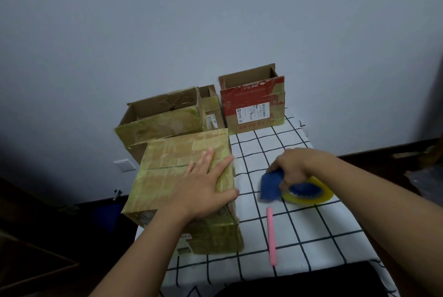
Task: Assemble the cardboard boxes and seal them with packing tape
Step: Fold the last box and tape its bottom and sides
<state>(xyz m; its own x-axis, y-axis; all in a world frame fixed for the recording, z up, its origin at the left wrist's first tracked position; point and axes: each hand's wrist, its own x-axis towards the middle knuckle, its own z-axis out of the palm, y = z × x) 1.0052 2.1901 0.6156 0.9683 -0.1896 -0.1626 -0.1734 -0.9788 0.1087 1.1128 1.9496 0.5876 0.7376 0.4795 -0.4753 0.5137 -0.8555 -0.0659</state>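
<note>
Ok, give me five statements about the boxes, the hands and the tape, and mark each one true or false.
1. The left hand lies flat on the closed box. True.
2. The right hand holds the pink stick. False: it grips the tape dispenser; the stick lies on the checked cloth.
3. The red-printed box is open at the top. True.
4. The tape dispenser sits on the closed box. False: it is beside it, over the cloth.
5. All the boxes are closed. False: the two at the back are open.
</note>
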